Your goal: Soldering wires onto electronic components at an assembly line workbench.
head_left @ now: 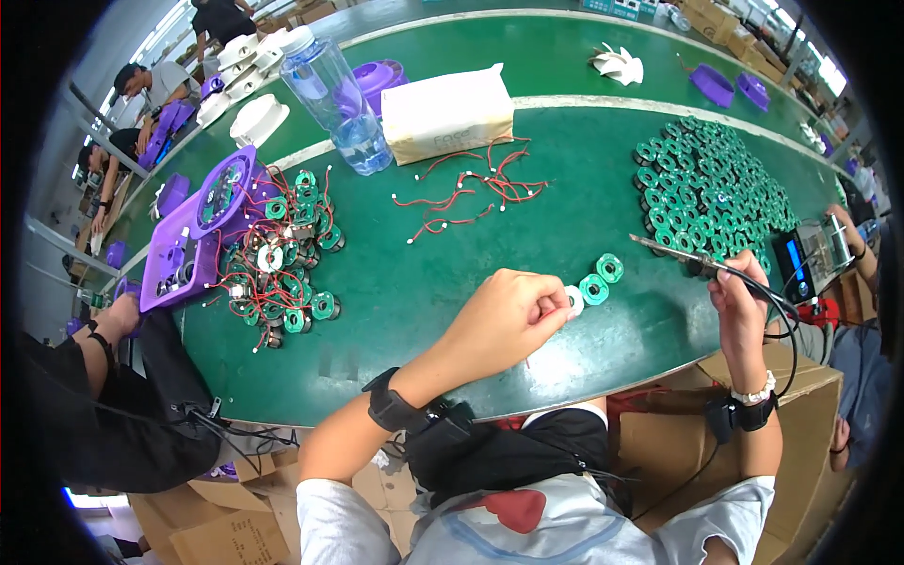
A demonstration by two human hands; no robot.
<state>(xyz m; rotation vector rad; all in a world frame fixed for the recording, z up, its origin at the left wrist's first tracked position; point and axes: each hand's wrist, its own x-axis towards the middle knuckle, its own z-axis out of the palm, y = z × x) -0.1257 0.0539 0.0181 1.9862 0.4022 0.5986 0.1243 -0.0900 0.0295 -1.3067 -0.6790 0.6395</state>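
Observation:
My left hand is closed in a pinch over the near middle of the green table, with a bit of red wire showing below its fingers. Right beside its fingertips is a small round part with a white ring. Two round parts topped with green circuit boards continue that short row. In my right hand is a soldering iron, held like a pen, its tip pointing left above the table. The iron's black cable hangs past my wrist.
Many green-topped parts cover the right side. Wired parts are heaped at left beside a purple bin. Loose red wires, a tissue pack and a water bottle lie beyond. A soldering station stands right; people work both sides.

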